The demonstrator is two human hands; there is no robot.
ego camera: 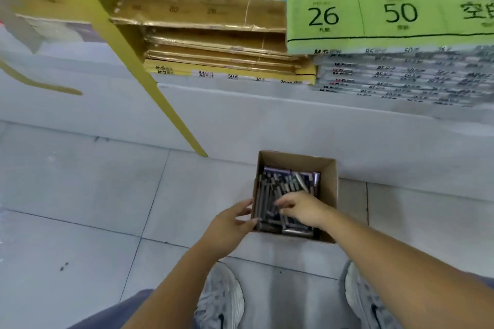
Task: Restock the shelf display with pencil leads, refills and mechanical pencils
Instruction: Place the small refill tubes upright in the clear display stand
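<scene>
A small open cardboard box [330, 189] stands on the tiled floor in front of my feet. It is filled with several slim dark grey and purple packs of leads or refills [270, 189], lying loosely. My left hand [235, 224] rests against the box's left wall with its fingers spread. My right hand [302, 208] reaches down inside the box, fingers spread over the packs and touching them. Whether any pack is pinched under the fingers is hidden.
A low white shelf base [267, 120] runs behind the box. Stacks of paper packs with green and blue labels [387, 19] and flat cardboard sheets [213, 43] lie on it. A yellow slanted post [149, 75] comes down to the floor left of the box. My two shoes [222, 299] are below.
</scene>
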